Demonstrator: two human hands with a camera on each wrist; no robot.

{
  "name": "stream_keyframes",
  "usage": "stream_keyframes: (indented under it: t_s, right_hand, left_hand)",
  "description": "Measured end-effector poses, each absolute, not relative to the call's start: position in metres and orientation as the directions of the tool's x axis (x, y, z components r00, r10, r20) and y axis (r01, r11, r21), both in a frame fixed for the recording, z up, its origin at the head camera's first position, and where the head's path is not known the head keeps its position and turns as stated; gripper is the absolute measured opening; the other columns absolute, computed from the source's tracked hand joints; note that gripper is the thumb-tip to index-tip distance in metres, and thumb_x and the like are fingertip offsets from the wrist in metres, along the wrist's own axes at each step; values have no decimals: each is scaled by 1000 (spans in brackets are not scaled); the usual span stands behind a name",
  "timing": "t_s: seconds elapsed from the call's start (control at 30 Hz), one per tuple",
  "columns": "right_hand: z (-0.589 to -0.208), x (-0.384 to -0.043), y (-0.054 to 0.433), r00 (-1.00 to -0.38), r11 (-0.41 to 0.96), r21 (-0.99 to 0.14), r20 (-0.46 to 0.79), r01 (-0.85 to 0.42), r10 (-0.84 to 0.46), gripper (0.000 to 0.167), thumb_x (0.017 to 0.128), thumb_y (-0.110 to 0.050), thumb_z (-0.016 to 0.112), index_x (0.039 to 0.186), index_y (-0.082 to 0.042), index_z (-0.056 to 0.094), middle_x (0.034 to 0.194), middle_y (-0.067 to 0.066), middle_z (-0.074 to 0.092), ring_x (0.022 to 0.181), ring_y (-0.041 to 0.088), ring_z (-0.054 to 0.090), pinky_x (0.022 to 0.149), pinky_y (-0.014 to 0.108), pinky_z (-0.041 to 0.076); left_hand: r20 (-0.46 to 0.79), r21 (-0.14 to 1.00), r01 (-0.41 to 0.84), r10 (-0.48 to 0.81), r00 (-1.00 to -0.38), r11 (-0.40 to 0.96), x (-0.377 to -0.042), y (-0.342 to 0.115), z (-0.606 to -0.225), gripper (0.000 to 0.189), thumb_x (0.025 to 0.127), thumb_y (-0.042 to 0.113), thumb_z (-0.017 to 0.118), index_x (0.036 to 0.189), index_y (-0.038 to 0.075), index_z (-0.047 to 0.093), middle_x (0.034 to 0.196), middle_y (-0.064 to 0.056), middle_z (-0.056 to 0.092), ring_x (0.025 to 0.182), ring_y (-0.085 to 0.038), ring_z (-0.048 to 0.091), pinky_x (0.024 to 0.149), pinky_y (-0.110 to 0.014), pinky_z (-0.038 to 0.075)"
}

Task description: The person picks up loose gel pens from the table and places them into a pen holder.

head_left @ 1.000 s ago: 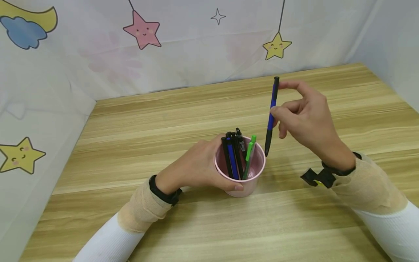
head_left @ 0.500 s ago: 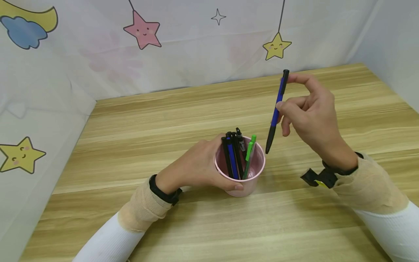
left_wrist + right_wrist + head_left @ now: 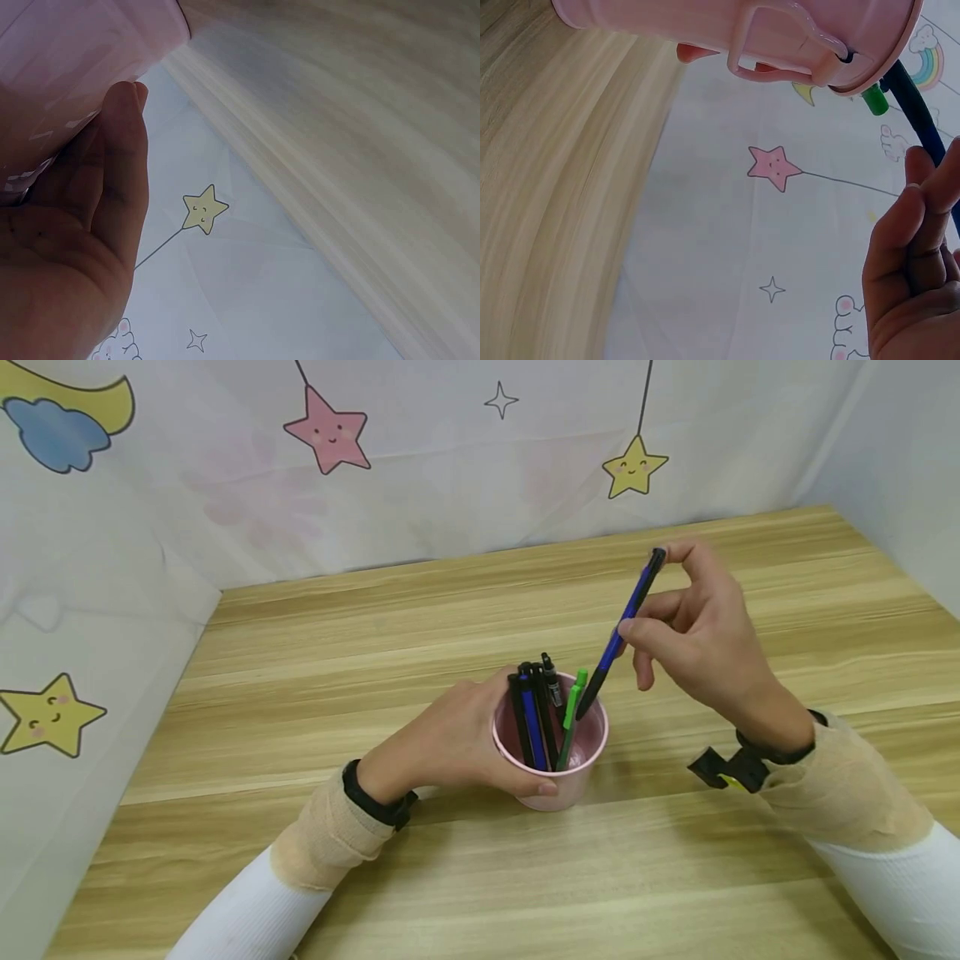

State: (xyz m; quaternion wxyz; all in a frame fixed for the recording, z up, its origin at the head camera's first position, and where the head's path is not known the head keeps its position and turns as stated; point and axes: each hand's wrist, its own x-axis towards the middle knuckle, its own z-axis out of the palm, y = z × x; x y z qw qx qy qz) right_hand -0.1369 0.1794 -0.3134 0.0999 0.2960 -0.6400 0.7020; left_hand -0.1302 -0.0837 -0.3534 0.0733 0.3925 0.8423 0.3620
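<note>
A pink cup [image 3: 553, 789] stands on the table, its handle [image 3: 746, 41] showing in the right wrist view. My left hand [image 3: 461, 735] grips it from the left, thumb along the near side. Several black and blue pens [image 3: 534, 722] lean against the cup's left inner wall, with a green-topped pen [image 3: 572, 710] to their right. My right hand [image 3: 693, 635] pinches a blue and black pen [image 3: 617, 639] between thumb and fingers, a fingertip at its top end. That pen slants down leftward, its black lower end over the cup's mouth beside the green-topped pen.
The wood-grain table [image 3: 337, 643] extends around the cup on all sides. A white cloth backdrop [image 3: 450, 485] with printed stars rises behind and to the left. Black straps with small mounts [image 3: 731, 768] sit on both wrists.
My right hand first rises slightly to the right, then comes down and left. The pinched pen tilts more, and its lower end moves from beside the cup to over its mouth. My left hand stays put.
</note>
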Motion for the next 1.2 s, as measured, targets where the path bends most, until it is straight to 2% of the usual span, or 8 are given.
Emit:
stream_keyframes:
  t_s: [0.27,0.4,0.57,0.73,1.03,1.13,1.2]
  right_hand:
    - [-316,-137,180,-787,-75,-853,508,-517,-349,45,85,21,56,116,-9,46,64,20,62,38,25,54,35,32,29]
    - [-315,-137,180,-793,-23,-863,474,-505,-382,37,85,20,60,111,-3,47,67,19,64,40,22,55,38,29,38]
    - [-316,-138,179,-782,110,-837,443,-536,-439,26,85,14,68,99,2,49,72,15,65,53,21,62,44,30,50]
    - [-317,-140,181,-753,197,-776,463,-599,-468,22,85,8,72,87,-2,52,69,8,62,52,19,59,46,28,50]
    - [-322,-142,182,-729,240,-734,468,-636,-499,19,86,4,74,88,-7,59,67,0,61,48,15,54,46,26,48]
    - [-323,-142,182,-724,249,-720,478,-647,-497,18,85,4,75,89,-8,61,68,-1,61,50,15,54,48,24,48]
    - [-323,-142,182,-723,263,-709,483,-654,-494,18,85,3,75,89,-8,62,68,-2,62,52,14,54,50,24,47]
  left_hand:
    - [164,661,611,710,-685,436,-129,-84,-353,91,63,53,92,141,31,50,108,18,65,94,1,63,79,-26,54]
    - [160,660,609,710,-686,440,-129,-84,-353,91,63,51,92,141,29,50,108,18,66,93,0,63,78,-26,54]
    - [144,655,600,704,-695,459,-129,-85,-353,90,63,52,92,138,24,50,105,16,66,91,0,64,76,-26,54]
    - [143,643,601,696,-703,475,-128,-86,-352,90,62,52,93,134,21,51,103,15,66,89,-1,64,75,-26,54]
    - [130,655,589,697,-705,473,-129,-86,-354,88,62,53,93,132,21,51,101,15,67,88,-1,64,75,-26,54]
    - [116,671,579,706,-698,463,-131,-87,-354,93,61,51,94,136,20,48,103,14,67,90,-2,64,77,-27,54]
    - [108,680,576,715,-691,454,-132,-89,-354,104,61,48,96,145,18,43,109,12,67,95,-2,64,82,-28,54]
